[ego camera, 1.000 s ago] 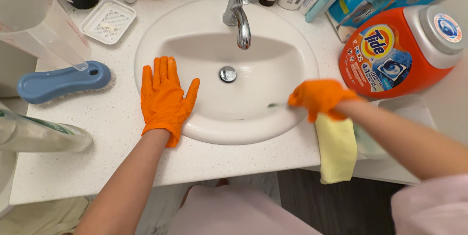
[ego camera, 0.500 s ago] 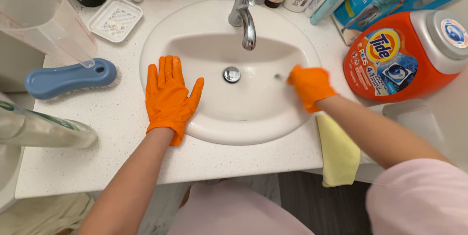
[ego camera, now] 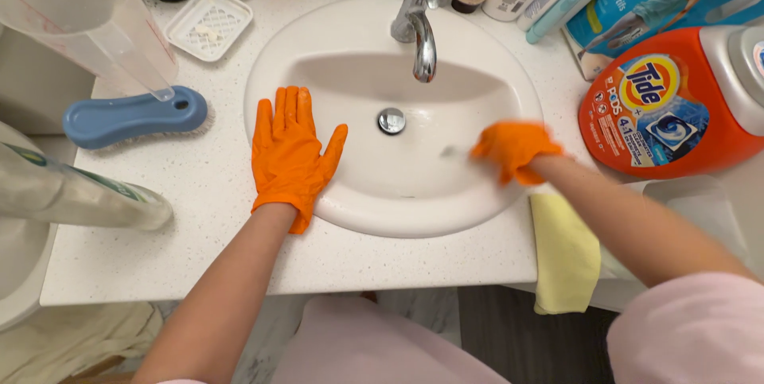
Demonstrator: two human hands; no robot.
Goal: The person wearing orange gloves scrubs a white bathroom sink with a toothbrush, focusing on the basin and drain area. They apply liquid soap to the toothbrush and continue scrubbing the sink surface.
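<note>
The white oval sink (ego camera: 509, 74) was being scrubbed along its right inner wall. The right hand (ego camera: 513, 148), in an orange glove, was closed around a small brush (ego camera: 452, 151), blurred, whose tip pointed toward the middle of the bowl; what kind of brush it was could not be told. The left hand (ego camera: 292, 153), also gloved in orange, was laid flat and spread on the sink's left rim, holding nothing. By judgement the cleaning was under way, not finished: the bowl looked pale and free of foam or standing water, the drain stopper (ego camera: 391, 120) was bare, and no water ran from the chrome faucet (ego camera: 421, 22).

A clear measuring jug (ego camera: 87, 18) was seen at the countertop's back left corner, tilted, with no contents showing. A white soap dish (ego camera: 208, 23) near the back edge held only small white scraps. A blue scrubbing brush (ego camera: 135, 116) lay left of the sink. An orange detergent tub (ego camera: 676, 109) stood closed at the right edge, its contents hidden. A yellow cloth (ego camera: 563, 253) hung over the front edge.
</note>
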